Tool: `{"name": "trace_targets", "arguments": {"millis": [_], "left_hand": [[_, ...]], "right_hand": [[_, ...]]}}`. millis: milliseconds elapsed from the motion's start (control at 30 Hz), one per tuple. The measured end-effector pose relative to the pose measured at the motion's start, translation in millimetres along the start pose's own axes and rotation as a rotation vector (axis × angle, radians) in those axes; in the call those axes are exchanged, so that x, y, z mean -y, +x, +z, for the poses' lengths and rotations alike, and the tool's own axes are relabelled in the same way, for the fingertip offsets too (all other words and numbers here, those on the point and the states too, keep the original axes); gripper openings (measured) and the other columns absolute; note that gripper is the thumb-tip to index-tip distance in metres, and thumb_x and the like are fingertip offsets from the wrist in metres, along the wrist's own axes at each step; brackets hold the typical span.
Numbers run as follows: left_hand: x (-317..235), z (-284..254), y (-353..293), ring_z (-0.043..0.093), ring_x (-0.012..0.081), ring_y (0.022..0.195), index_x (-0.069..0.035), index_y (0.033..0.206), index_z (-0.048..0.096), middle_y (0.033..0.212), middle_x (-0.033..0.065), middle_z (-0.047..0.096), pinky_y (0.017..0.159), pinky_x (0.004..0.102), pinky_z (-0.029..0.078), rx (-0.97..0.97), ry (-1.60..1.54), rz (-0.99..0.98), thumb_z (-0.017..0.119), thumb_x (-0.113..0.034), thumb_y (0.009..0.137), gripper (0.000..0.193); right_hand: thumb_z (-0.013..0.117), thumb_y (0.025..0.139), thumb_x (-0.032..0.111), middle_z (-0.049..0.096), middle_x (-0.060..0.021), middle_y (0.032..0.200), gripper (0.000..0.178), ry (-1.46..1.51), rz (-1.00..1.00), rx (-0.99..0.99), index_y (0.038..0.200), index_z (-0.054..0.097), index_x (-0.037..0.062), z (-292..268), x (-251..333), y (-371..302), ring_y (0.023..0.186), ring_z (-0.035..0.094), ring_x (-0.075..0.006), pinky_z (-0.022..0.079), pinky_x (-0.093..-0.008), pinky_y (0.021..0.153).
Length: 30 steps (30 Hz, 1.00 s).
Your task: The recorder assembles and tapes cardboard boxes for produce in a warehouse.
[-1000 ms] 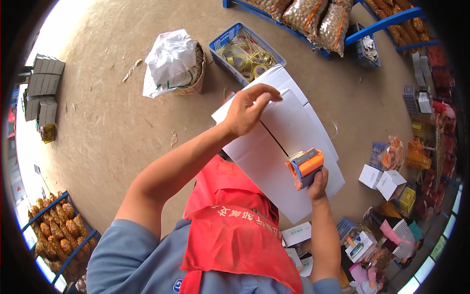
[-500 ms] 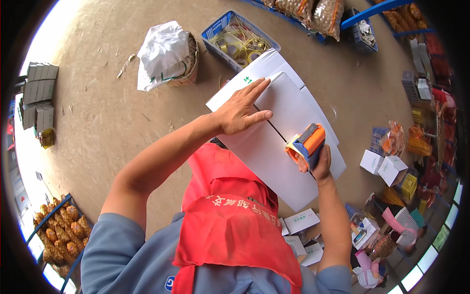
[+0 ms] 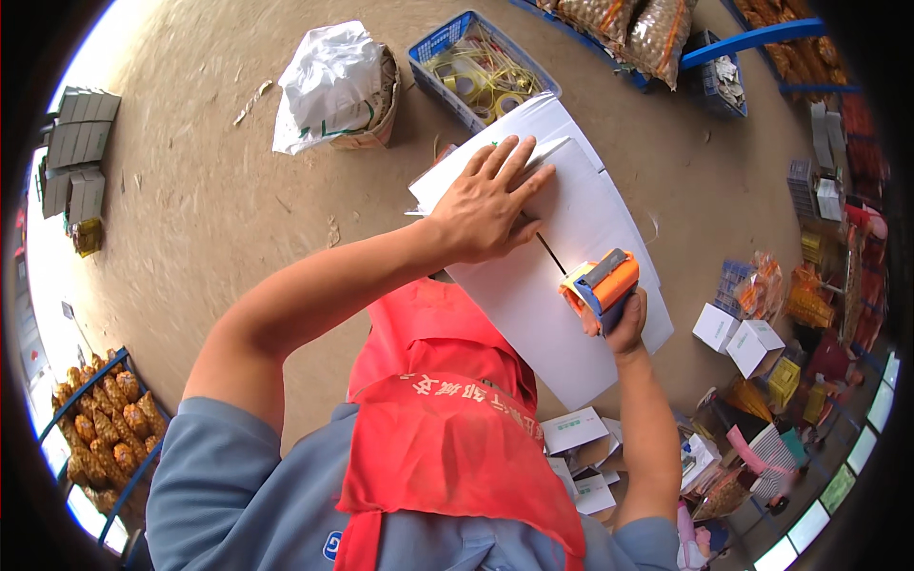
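Observation:
A white cardboard box [image 3: 538, 338] lies in front of me with its flaps facing up, and a narrow dark gap runs between two of them. Spread flat over the upper flap is my left hand [image 3: 487, 211], fingers apart and palm down, partly covering the gap. My right hand [image 3: 626, 326] grips the handle of an orange and blue tape dispenser [image 3: 605, 285]. The dispenser is over the box at the lower end of the visible gap. Whether its tape touches the cardboard, I cannot tell.
Beyond the box stands a blue crate [image 3: 464, 45] with tape rolls and yellow straps. Left of it is a basket covered by a white bag [image 3: 328, 86]. White boxes [image 3: 574, 433] lie near my right elbow. Filled net sacks [image 3: 659, 38] rest at the far right; people work at the right.
My left hand has slid slightly to the right along the flap and now covers more of the gap. The tape dispenser has shifted a little right, still in my right hand.

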<state>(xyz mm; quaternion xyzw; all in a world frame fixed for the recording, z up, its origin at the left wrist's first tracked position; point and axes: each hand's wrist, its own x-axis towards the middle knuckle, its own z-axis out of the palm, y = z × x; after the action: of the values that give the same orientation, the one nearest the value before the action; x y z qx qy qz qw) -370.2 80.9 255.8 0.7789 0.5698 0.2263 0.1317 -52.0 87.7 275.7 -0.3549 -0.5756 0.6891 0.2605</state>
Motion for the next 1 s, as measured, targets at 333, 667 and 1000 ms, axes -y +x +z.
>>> {"name": "trace_targets", "arguments": {"millis": [333, 667, 1000], "left_hand": [[-58.7, -5.4, -14.3, 0.058, 0.0363, 0.135, -0.006, 0.130, 0.069, 0.146, 0.0186, 0.060, 0.111, 0.0505, 0.047, 0.042, -0.593, 0.047, 0.076, -0.031, 0.092, 0.046], [-54.4, -15.9, -28.5, 0.071, 0.0314, 0.105, -0.002, 0.128, 0.070, 0.124, 0.0158, 0.071, 0.094, 0.0404, 0.057, 0.316, -0.940, -0.271, 0.057, -0.010, 0.105, 0.028], [-56.7, -16.2, -14.1, 0.060, 0.0313, 0.135, -0.001, 0.153, 0.058, 0.141, 0.0178, 0.064, 0.116, 0.0416, 0.047, 0.650, -1.108, -0.235, 0.052, -0.014, 0.112, 0.043]], "right_hand": [[0.045, 0.099, 0.086, 0.065, -0.0100, 0.067, 0.097, 0.135, 0.043, -0.034, 0.114, 0.060, -0.0088, -4.0, -20.0, -13.1, 0.049, 0.062, -0.0156, 0.052, -0.0283, 0.046], [0.061, 0.099, 0.067, 0.077, -0.0117, 0.084, 0.067, -0.402, -0.397, 0.076, 0.085, 0.072, 0.0022, 13.7, -6.2, -2.7, 0.076, 0.078, -0.0328, 0.062, -0.0443, 0.080], [0.081, 0.079, 0.041, 0.077, -0.0112, 0.081, 0.038, -0.669, -0.651, 0.276, 0.087, 0.077, 0.0041, 16.4, -1.7, -1.3, 0.079, 0.079, -0.0312, 0.063, -0.0418, 0.087]]}}
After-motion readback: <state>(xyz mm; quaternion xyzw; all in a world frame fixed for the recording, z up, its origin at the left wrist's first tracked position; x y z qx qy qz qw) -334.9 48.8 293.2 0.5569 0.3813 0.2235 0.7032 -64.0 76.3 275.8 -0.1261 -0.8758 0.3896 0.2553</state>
